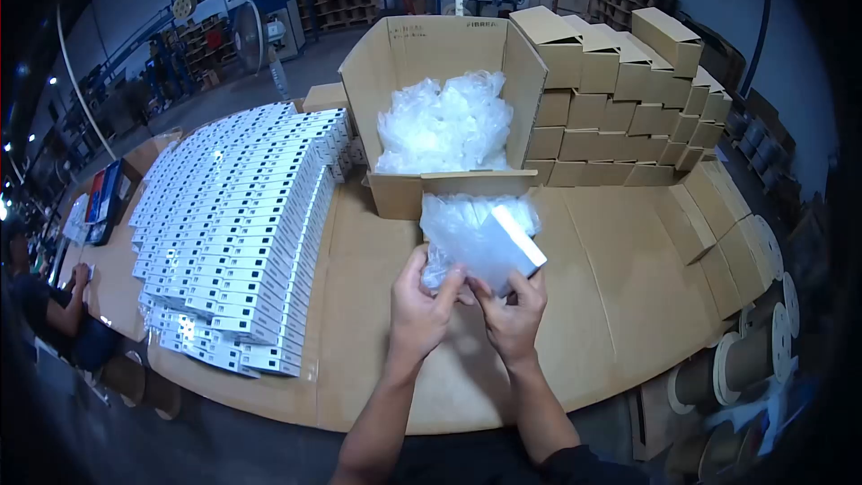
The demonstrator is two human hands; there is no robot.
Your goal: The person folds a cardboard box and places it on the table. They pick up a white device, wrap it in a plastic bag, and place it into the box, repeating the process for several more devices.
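Observation:
Over the front of the table, my left hand (420, 313) pinches a clear plastic bag (449, 238) between thumb and fingers. My right hand (514, 316) is closed on the bag's lower right part, its thumb close to my left thumb. A flat white box (518, 238) sits tilted in the bag, its narrow side facing right and its broad face seen through the film. Just behind the hands stands an open small carton (480, 183) with clear plastic in it, partly hidden by the bag.
A large open cardboard box (366, 81) full of clear plastic bags (444, 121) stands behind. Rows of white boxes (238, 233) are stacked on the left; brown cartons (620, 121) are piled at the back right. Cable spools (750, 359) stand beyond the right edge. Another person (63, 310) sits at far left.

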